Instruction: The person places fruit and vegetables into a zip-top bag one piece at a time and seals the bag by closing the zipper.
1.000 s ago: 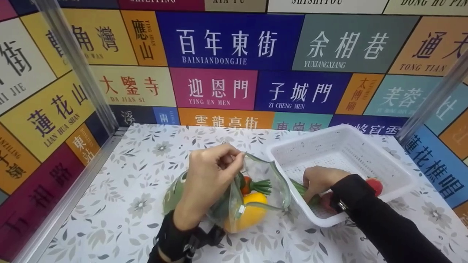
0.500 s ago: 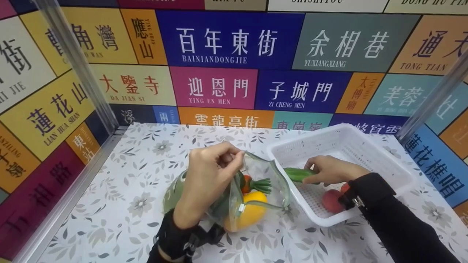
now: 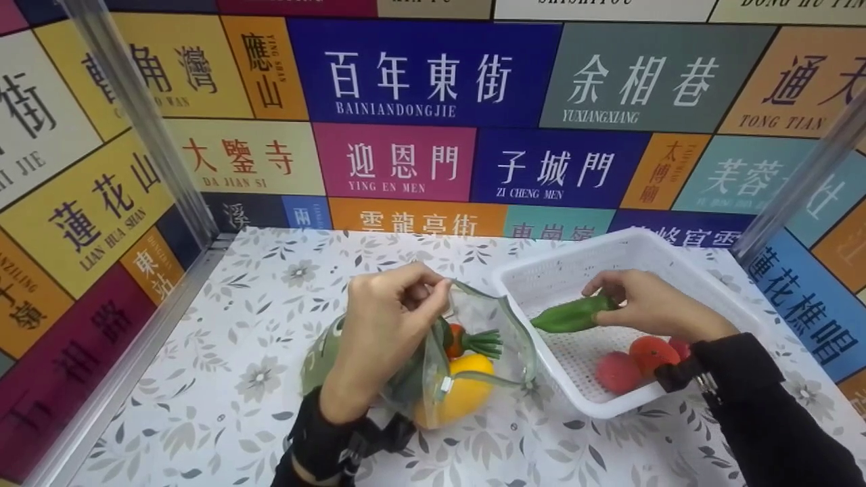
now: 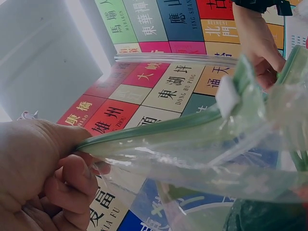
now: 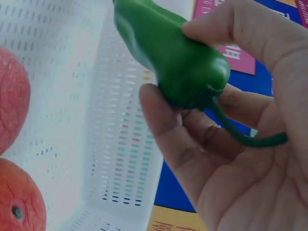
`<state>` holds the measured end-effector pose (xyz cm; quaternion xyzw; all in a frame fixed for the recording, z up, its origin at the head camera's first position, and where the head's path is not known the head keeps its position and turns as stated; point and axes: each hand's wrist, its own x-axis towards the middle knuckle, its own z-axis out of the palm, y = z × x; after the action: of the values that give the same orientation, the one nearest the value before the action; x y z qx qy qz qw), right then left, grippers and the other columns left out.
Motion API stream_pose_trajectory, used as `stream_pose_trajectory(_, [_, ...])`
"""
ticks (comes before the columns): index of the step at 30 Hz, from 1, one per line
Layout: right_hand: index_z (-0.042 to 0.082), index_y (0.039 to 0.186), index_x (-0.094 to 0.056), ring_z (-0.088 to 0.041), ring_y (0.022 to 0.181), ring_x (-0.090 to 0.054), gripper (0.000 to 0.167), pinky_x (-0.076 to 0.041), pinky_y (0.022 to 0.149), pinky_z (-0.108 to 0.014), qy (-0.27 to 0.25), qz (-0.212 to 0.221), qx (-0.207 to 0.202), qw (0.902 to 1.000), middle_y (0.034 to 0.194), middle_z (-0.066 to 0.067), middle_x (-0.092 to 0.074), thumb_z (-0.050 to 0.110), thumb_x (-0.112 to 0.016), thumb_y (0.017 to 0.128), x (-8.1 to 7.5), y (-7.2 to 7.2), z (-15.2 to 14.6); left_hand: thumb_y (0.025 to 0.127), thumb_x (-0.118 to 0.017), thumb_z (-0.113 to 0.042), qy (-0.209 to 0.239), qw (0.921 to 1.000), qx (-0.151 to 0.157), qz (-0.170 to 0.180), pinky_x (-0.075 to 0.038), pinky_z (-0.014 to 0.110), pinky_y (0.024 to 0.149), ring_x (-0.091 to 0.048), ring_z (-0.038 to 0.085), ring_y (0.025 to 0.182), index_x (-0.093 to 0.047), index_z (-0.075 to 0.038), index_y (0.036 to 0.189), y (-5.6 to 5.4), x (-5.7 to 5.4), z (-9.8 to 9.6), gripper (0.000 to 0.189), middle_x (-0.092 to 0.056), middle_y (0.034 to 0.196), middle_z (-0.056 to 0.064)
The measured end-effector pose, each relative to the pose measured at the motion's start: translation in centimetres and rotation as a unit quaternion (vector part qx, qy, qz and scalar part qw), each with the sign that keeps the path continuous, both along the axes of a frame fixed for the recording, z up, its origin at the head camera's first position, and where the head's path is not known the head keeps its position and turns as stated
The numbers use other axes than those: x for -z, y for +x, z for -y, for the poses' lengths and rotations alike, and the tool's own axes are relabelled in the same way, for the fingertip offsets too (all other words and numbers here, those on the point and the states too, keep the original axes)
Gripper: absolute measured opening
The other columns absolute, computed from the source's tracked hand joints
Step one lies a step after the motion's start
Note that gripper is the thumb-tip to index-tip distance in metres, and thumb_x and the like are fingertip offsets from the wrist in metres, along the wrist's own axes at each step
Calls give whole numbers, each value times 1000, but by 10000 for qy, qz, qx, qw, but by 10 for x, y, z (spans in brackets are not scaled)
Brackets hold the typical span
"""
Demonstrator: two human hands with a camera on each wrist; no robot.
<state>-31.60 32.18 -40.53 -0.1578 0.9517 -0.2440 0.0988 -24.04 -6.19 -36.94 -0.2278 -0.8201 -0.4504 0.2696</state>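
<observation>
Gripped by the right hand [image 3: 651, 304], the green pepper [image 3: 568, 316] has risen within the basket [image 3: 612, 409] and now looks free to carry, still outside the bag [image 3: 434, 368] whose edge the left hand [image 3: 384, 331] pinches.

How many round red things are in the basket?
3 visible: a pinkish one leftmost, an orange-red one beside it, a third one rightmost, partly covered. More may be hidden.

"What lined the walls [image 3: 426, 74]?"

"Colourful Chinese place-name panels [image 3: 396, 162] did, and metal posts [image 3: 145, 128] stood at the corners."

"And the tabletop [image 3: 223, 379]?"

"It was white, patterned with grey leaves and flowers."
</observation>
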Motion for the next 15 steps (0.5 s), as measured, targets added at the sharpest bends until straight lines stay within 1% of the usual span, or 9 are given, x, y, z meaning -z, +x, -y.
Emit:
stream_pose_trajectory(3, [9,119,-65,-22,99,-67,36,-55,91,-35,-236,-253,324,9989,108,-7,-76,23,-84,91,-7,10,-5,96,-77,-10,-3,10000,-14,-31,-52,19,57,-54,6,57,-81,-9,88,0,0,0,9,-68,66,-1])
stream_pose_trajectory(5, [10,117,-63,-22,102,-67,37,-57,90,-30,-402,-459,479,9970,110,-8,-75,24,-85,91,-12,18,-8,96,-77,-10,8,10000,-12,-53,-52,19,57,-54,6,57,-81,-9,87,0,0,0,10,-68,66,-1])
stream_pose_trajectory(7, [10,117,-63,-17,102,-67,38,-58,87,-24,-530,-672,567,9947,112,-8,-75,25,-87,91,-17,27,-11,96,-77,-10,23,10000,-6,-71,-52,19,57,-53,6,57,-80,-9,86,0,1,0,10,-68,66,-2])
stream_pose_trajectory(8, [10,118,-64,-14,102,-67,39,-60,86,-23,-606,-801,595,9932,112,-8,-75,25,-87,91,-20,31,-12,96,-77,-10,29,10000,-2,-75,-52,19,57,-53,6,57,-80,-9,86,0,1,0,10,-68,66,-2])
stream_pose_trajectory(9, [11,118,-64,-9,102,-67,39,-61,88,-25,-678,-936,612,9914,112,-8,-75,24,-88,90,-22,36,-13,96,-77,-10,36,10000,2,-72,-52,19,57,-53,6,57,-80,-9,86,0,1,0,10,-68,66,-2])
stream_pose_trajectory(12, [11,115,-66,1,98,-68,37,-62,86,-22,-1003,-1313,623,9843,108,-5,-76,19,-90,88,-28,51,-12,96,-77,-10,41,10000,5,-58,-52,19,57,-53,6,57,-80,-9,86,0,1,0,10,-68,66,-2])
stream_pose_trajectory(15, [9,112,-67,2,95,-70,36,-62,84,-18,-1427,-1643,482,9748,104,-2,-74,9,-91,85,-31,65,-6,96,-77,-10,28,10000,0,-58,-52,19,57,-54,6,58,-80,-9,86,0,0,-1,10,-68,67,-2])
